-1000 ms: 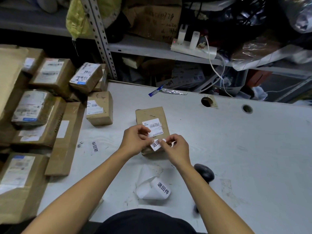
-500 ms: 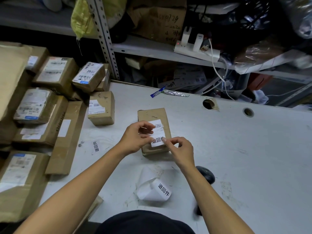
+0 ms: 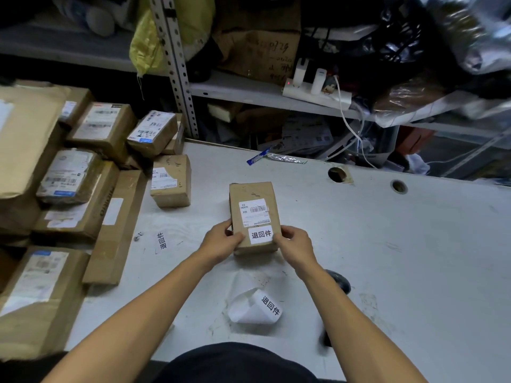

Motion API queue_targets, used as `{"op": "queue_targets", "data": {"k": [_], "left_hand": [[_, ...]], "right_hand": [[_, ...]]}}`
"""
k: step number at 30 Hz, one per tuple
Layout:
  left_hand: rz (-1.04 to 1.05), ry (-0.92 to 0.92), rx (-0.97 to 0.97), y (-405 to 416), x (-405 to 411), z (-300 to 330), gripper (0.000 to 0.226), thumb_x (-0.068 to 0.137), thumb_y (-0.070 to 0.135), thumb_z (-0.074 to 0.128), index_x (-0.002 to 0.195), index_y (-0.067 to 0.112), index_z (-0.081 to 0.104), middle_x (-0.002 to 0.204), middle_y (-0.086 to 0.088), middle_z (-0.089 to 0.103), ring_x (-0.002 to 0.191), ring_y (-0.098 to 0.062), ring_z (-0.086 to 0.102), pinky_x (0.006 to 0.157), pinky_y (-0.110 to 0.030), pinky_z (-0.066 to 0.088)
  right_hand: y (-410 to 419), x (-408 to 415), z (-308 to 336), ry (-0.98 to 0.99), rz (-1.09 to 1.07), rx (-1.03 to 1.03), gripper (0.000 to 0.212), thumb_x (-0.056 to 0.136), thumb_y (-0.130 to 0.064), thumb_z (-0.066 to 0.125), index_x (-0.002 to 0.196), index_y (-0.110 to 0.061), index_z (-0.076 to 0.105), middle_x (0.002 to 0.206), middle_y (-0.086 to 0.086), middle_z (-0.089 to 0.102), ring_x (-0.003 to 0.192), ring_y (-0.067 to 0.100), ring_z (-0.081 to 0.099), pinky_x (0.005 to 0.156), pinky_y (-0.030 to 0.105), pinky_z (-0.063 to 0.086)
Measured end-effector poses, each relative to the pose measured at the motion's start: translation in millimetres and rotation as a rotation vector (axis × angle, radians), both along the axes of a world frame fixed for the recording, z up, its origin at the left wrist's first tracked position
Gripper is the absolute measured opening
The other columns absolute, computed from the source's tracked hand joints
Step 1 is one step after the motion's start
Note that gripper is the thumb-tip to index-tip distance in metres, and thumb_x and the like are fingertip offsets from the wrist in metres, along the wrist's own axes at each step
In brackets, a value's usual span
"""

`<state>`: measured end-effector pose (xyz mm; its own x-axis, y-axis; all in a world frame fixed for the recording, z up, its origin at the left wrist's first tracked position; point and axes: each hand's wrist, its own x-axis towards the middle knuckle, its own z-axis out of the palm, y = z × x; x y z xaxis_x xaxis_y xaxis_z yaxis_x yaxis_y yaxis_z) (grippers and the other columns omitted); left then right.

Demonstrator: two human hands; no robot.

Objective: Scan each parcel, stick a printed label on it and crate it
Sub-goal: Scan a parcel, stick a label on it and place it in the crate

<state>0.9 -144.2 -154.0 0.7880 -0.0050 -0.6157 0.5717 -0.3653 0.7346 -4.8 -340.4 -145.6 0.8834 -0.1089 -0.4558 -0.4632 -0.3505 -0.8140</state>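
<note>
A small brown cardboard parcel (image 3: 253, 194) lies on the grey table (image 3: 387, 244) in front of me. It carries a white shipping label and, at its near end, a white printed label (image 3: 261, 234) with black characters, stuck flat. My left hand (image 3: 221, 241) grips the parcel's near left side. My right hand (image 3: 294, 243) grips its near right corner. A curled strip of labels (image 3: 257, 308) lies on the table below my hands. A black scanner (image 3: 338, 283) sits partly hidden behind my right forearm.
Several labelled cardboard parcels (image 3: 91, 167) are stacked along the left side, with one small box (image 3: 171, 179) standing apart. A loose label (image 3: 162, 240) sticks to the table. Cluttered shelves (image 3: 249, 89) and a power strip (image 3: 315, 91) fill the back. Two cable holes (image 3: 337, 174) pierce the tabletop.
The printed label, held above the parcel by both hands earlier, now lies stuck on its near end. Both hands have moved from the label to the parcel's sides.
</note>
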Motion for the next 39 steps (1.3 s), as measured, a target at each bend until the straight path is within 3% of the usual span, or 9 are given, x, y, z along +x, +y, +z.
{"op": "queue_targets", "data": {"k": [3,6,11,14,18,22,28,32,39], "left_hand": [[-0.008,-0.074,-0.112,3.4,-3.4,11.2,0.048,0.082,0.028,0.065,0.128,0.036,0.064,0.109,0.004,0.075,0.104,-0.019,0.070,0.099,-0.045,0.055],[-0.073,-0.156,-0.196,1.0,-2.6,33.3,0.042,0.080,0.027,0.067,0.117,0.046,0.067,0.107,0.006,0.076,0.103,-0.015,0.071,0.100,-0.043,0.054],[-0.294,-0.267,-0.278,-31.9,-5.5,64.4,0.049,0.095,0.016,0.062,0.140,0.034,0.058,0.111,0.010,0.075,0.106,-0.011,0.069,0.102,-0.039,0.052],[-0.469,-0.275,-0.344,-63.5,-18.7,75.0,0.047,0.097,0.014,0.061,0.141,0.030,0.058,0.113,0.007,0.075,0.108,-0.013,0.070,0.105,-0.041,0.051],[-0.707,-0.269,-0.407,-119.8,-58.5,83.0,0.044,0.097,0.019,0.063,0.140,0.030,0.059,0.115,0.007,0.075,0.110,-0.016,0.070,0.107,-0.046,0.049],[-0.933,-0.278,-0.407,-189.1,-126.9,89.3,0.046,0.097,0.035,0.064,0.142,0.033,0.057,0.119,0.009,0.073,0.112,-0.016,0.069,0.107,-0.049,0.049],[-1.244,-0.243,-0.488,-308.9,-265.8,85.7,0.044,0.099,0.033,0.061,0.143,0.030,0.056,0.124,0.009,0.071,0.112,-0.015,0.069,0.095,-0.039,0.058],[-1.441,-0.126,-0.559,-386.3,-371.3,72.9,0.041,0.099,0.016,0.062,0.139,0.026,0.057,0.117,0.006,0.074,0.107,-0.010,0.071,0.085,-0.025,0.058],[-1.805,0.066,-0.560,-469.9,-554.7,44.5,0.037,0.099,0.012,0.062,0.135,0.021,0.061,0.108,0.010,0.076,0.098,-0.006,0.071,0.082,-0.024,0.058]], "right_hand": [[-5.5,-14.0,9.7,-0.064,-0.075,0.040,0.023,0.089,-0.012,0.063,0.104,-0.021,0.077,0.100,-0.011,0.076,0.100,0.011,0.070,0.078,0.019,0.052],[-12.0,-33.5,22.0,-0.158,-0.244,0.054,0.015,0.090,-0.023,0.071,0.104,-0.025,0.075,0.102,-0.010,0.075,0.098,0.012,0.071,0.092,0.034,0.057],[-28.5,-86.4,45.1,-0.273,-0.511,0.041,0.007,0.083,-0.041,0.076,0.085,-0.035,0.074,0.093,-0.012,0.076,0.091,0.013,0.073,0.090,0.042,0.059],[-44.4,-131.4,59.0,-0.332,-0.660,0.003,0.002,0.088,-0.034,0.075,0.088,-0.033,0.073,0.095,-0.012,0.076,0.090,0.009,0.072,0.085,0.035,0.059],[-73.7,-206.1,67.6,-0.338,-0.888,-0.004,0.010,0.090,-0.027,0.075,0.086,-0.036,0.071,0.098,-0.008,0.076,0.096,0.015,0.072,0.090,0.043,0.060],[-109.1,-295.7,69.0,-0.354,-1.146,0.009,0.016,0.090,-0.018,0.076,0.082,-0.032,0.072,0.093,-0.004,0.077,0.096,0.020,0.073,0.092,0.049,0.059],[-166.3,-454.8,71.8,-0.365,-1.472,-0.021,0.016,0.087,-0.023,0.079,0.082,-0.032,0.066,0.087,-0.003,0.074,0.087,0.017,0.070,0.091,0.050,0.058],[-194.9,-573.1,65.9,-0.330,-1.680,-0.124,0.023,0.067,-0.055,0.079,0.073,-0.035,0.070,0.077,-0.009,0.076,0.082,0.016,0.073,0.085,0.050,0.060],[-195.4,-745.5,47.3,-0.296,-2.078,-0.142,0.014,0.085,-0.022,0.081,0.094,-0.019,0.071,0.087,-0.001,0.073,0.090,0.023,0.071,0.089,0.053,0.058]]}}
